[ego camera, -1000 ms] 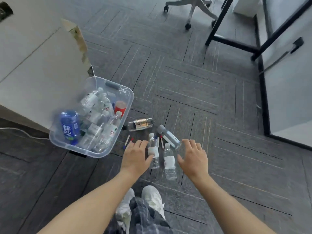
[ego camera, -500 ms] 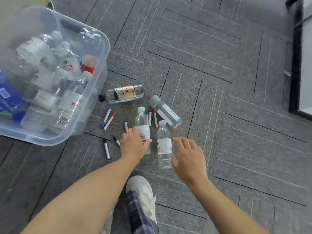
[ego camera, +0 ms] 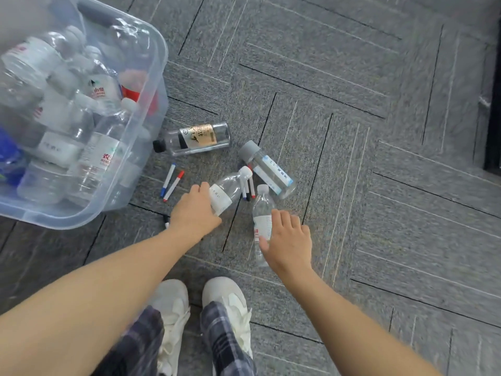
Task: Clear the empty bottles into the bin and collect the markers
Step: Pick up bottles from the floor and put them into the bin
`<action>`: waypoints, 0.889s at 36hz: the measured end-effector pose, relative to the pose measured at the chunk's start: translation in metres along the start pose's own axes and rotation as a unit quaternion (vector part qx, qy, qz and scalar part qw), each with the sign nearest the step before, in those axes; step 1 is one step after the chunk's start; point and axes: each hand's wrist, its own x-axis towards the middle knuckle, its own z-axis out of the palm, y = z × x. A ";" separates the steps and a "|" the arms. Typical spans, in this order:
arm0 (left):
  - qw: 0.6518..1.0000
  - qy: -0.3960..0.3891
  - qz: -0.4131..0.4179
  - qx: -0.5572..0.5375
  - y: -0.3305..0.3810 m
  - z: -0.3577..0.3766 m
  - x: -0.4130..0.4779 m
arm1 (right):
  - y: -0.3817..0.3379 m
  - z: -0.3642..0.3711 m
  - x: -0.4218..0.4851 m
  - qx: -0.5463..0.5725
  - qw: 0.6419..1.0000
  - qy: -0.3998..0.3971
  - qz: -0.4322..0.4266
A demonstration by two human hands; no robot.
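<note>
My left hand [ego camera: 193, 215] grips a clear white-capped bottle [ego camera: 229, 189], which points up and to the right. My right hand [ego camera: 287, 240] reaches onto a second clear bottle [ego camera: 262, 213] lying on the carpet, fingers curling over its lower half. A grey-capped bottle [ego camera: 267, 169] and a gold-labelled black-capped bottle [ego camera: 195, 138] lie further out. Two markers [ego camera: 171, 182] lie left of my left hand; others [ego camera: 249, 189] show beneath the held bottle, and a black tip [ego camera: 166, 220] peeks out by my left wrist. The clear bin [ego camera: 151, 109], holding several bottles, stands at the left.
Grey carpet tiles [ego camera: 366, 131] cover the floor all around. My white shoes [ego camera: 200, 308] are directly below the hands. A dark frame edge [ego camera: 493, 104] runs down the far right.
The view has dropped closer to the floor. My left hand has closed round the white-capped bottle and tilted it rightward. My right hand has come onto the second bottle.
</note>
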 end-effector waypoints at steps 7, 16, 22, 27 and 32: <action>0.996 0.028 0.067 0.047 -0.029 -0.026 -0.023 | -0.022 0.033 0.015 0.085 0.989 -0.047 0.112; 0.996 0.022 0.077 0.039 -0.034 -0.033 -0.044 | -0.028 0.036 0.020 0.156 0.976 -0.058 0.139; 0.993 0.061 0.104 -0.018 -0.018 -0.068 -0.069 | -0.033 0.000 -0.007 0.148 0.981 -0.030 0.123; 0.987 0.111 0.110 -0.044 -0.018 -0.127 -0.102 | -0.057 -0.048 -0.030 0.157 0.986 -0.018 0.051; 0.982 0.163 0.065 -0.070 -0.053 -0.189 -0.130 | -0.092 -0.108 -0.045 0.136 0.990 0.024 -0.020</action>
